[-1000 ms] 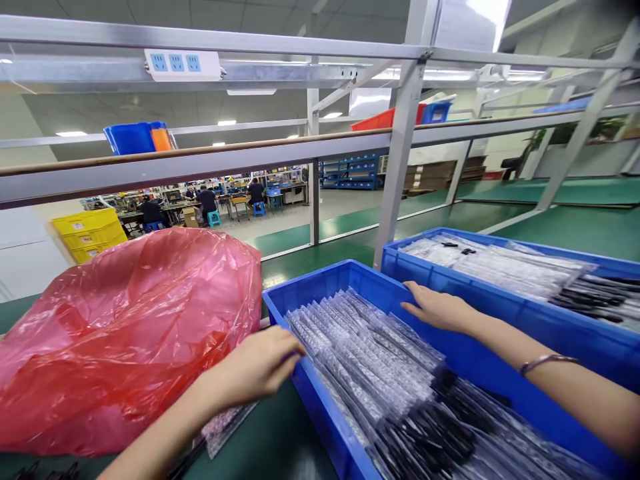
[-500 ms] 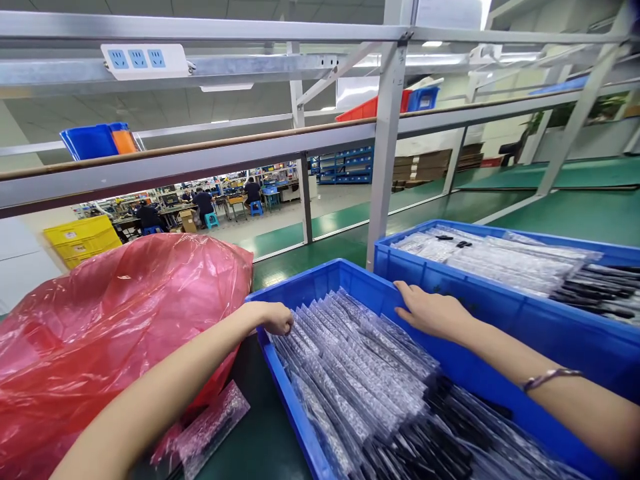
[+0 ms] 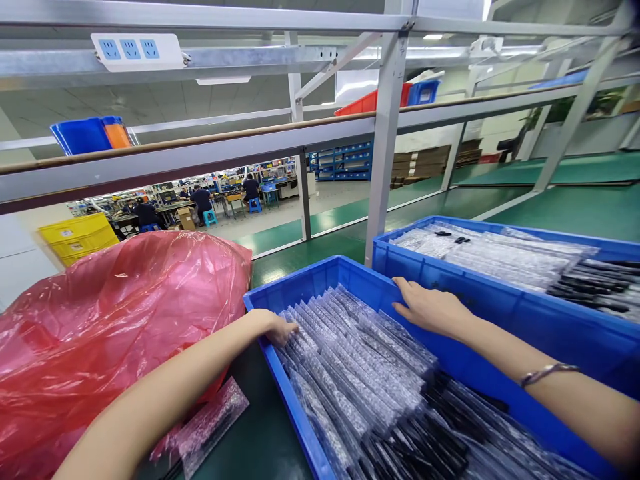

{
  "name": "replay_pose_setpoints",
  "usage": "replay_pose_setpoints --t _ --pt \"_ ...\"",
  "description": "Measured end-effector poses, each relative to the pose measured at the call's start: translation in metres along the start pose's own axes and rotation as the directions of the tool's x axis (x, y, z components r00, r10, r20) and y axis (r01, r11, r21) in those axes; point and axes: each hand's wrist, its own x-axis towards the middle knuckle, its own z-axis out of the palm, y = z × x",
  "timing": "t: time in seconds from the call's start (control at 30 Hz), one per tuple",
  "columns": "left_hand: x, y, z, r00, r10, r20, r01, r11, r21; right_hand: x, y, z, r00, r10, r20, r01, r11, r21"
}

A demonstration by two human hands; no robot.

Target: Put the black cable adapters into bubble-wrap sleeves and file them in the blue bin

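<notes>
At far left, a large, crumpled red plastic bag lay across the green surface; whether it held anything could not be told. Beside its lower right edge, one clear bubble-wrap packet sat outside the bins. The work looked well along: the near blue bin held a dense, overlapping row of bagged pieces, with bubble-wrapped ends away from the viewer and black ends close by. That packet seemed the only piece left out in sight. The left hand reached over this bin's left rim, fingers drawn together at the row's far left end; whether its grip was pinching a piece could not be told. The right hand rested at the right rim, its grip loose, thumb apart. Farther right, the second blue bin held similar wrapped pieces, piled near its rim.
</notes>
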Motion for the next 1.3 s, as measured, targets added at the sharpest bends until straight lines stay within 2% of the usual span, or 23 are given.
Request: replay_pose_setpoints --t 0.1,0.2,0.33,0.47,0.7,0.8,0.97,1.1,1.3 --pt "-0.002 0.007 -0.005 0.995 -0.014 0.100 0.006 0.997 0.076 0.001 0.000 0.000 1.000 -0.001 0.002 0.001 1.000 0.004" --pt "-0.003 0.017 -0.007 1.000 -0.006 0.010 0.004 0.987 0.162 0.001 0.000 0.001 1.000 0.000 0.002 0.000 1.000 0.005" --pt "-0.004 0.028 -0.006 0.986 0.089 -0.143 -0.051 0.967 0.251 0.001 0.000 0.000 1.000 0.010 -0.001 -0.010 1.000 0.001" --pt "0.004 0.030 -0.008 0.982 0.127 -0.142 -0.081 0.954 0.290 0.001 0.000 -0.002 1.000 0.015 0.004 -0.015 1.000 0.010" --pt "0.026 0.033 -0.012 0.975 0.100 -0.197 -0.038 0.955 0.295 -0.001 -0.002 -0.007 1.000 0.018 0.024 -0.018 1.000 0.022" --pt "0.035 0.035 -0.014 0.975 0.141 -0.171 -0.077 0.941 0.331 -0.001 -0.002 -0.007 0.999 0.027 0.033 -0.028 0.999 0.022" --pt "0.046 0.040 -0.016 0.944 0.226 -0.241 -0.112 0.906 0.409 -0.001 -0.003 -0.009 0.998 0.039 0.045 -0.040 0.999 0.030" --pt "0.052 0.044 -0.018 0.939 0.272 -0.211 -0.166 0.895 0.415 -0.001 -0.003 -0.011 0.997 0.044 0.058 -0.046 0.998 0.042" --pt "0.069 0.050 -0.025 0.952 0.209 -0.224 -0.120 0.927 0.355 0.000 -0.002 -0.012 0.997 0.043 0.070 -0.047 0.997 0.059"
